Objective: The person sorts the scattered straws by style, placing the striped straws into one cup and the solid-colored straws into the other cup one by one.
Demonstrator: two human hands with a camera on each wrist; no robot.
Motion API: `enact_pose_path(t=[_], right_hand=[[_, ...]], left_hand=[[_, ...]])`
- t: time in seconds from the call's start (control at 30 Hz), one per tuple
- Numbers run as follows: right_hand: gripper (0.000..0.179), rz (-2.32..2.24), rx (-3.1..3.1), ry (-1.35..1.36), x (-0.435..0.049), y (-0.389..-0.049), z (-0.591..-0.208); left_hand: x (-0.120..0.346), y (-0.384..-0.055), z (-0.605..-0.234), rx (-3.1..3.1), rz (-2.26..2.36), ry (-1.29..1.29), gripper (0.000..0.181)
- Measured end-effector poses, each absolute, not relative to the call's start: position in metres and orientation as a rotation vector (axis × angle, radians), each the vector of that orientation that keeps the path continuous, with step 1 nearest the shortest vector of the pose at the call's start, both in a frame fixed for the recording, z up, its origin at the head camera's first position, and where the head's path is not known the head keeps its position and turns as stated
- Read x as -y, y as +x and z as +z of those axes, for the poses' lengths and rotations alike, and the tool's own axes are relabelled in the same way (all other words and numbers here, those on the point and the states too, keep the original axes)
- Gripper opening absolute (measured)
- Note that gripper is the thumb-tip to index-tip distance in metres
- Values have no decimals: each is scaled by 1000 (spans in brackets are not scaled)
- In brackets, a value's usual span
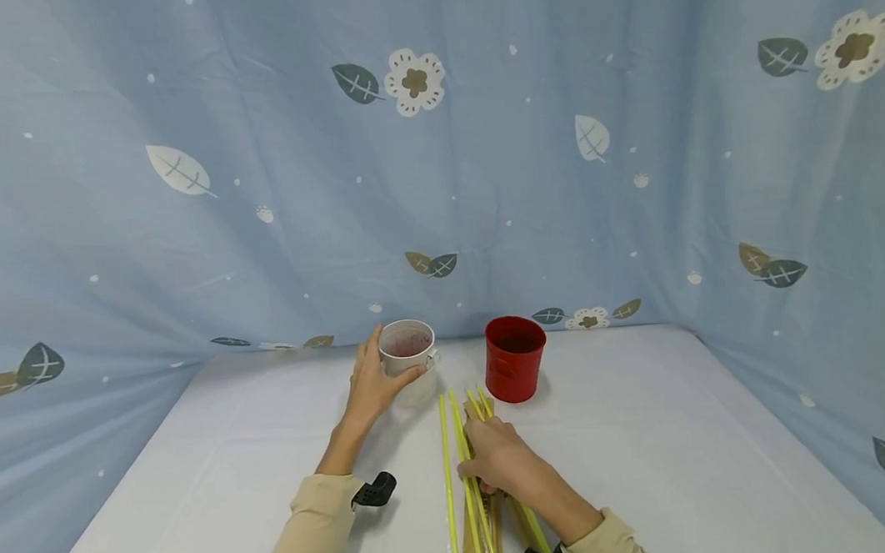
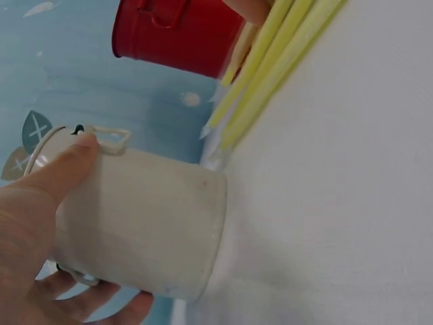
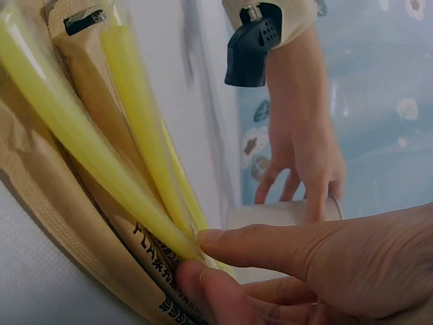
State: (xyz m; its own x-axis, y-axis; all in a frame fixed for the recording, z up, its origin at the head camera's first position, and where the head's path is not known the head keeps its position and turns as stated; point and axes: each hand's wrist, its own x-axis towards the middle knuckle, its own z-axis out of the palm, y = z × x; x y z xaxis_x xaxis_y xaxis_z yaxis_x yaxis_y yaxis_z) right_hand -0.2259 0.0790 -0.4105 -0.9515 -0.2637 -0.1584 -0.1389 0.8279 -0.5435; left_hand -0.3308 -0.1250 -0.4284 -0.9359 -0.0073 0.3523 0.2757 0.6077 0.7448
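Observation:
My left hand (image 1: 368,391) holds a small white metal bucket (image 1: 404,367) from its left side, thumb near the side handle and fingers round the far wall. In the left wrist view the bucket's base (image 2: 215,230) is close to the white tabletop. My right hand (image 1: 500,457) pinches yellow straws (image 3: 145,203) in clear wrappers between thumb and fingers. Under and beside them lie brown paper chopstick sleeves (image 3: 88,84) with dark printing. Another wrapped straw (image 1: 448,477) lies to the left of this bunch. The fingers partly hide how many straws the right hand grips.
A red metal bucket (image 1: 518,374) stands upright to the right of the white one, just beyond the straw tips. A white cloth (image 1: 648,466) covers the table. Behind it hangs a blue curtain (image 1: 298,234) with leaves and flowers.

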Motion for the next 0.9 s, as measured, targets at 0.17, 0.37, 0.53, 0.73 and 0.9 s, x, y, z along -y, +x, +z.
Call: enact_pose_path(t=[0.17, 0.37, 0.53, 0.73, 0.9], right_hand=[[21, -823, -2775, -342, -82, -225, -409], [17, -840, -2765, -394, -79, -224, -412], [17, -825, -2773, -382, -76, -223, -414], [17, -841, -2765, -331, -77, -223, -412], [49, -872, -2772, -324, -78, -223, -412]], left_hand=[[121, -334, -430, 2514, -1243, -239, 109], [126, -330, -434, 2509, -1244, -188, 112], [128, -329, -436, 2503, -1239, -200, 111], [126, -331, -435, 2480, -1249, -230, 109], [126, -330, -434, 2484, -1232, -227, 108]])
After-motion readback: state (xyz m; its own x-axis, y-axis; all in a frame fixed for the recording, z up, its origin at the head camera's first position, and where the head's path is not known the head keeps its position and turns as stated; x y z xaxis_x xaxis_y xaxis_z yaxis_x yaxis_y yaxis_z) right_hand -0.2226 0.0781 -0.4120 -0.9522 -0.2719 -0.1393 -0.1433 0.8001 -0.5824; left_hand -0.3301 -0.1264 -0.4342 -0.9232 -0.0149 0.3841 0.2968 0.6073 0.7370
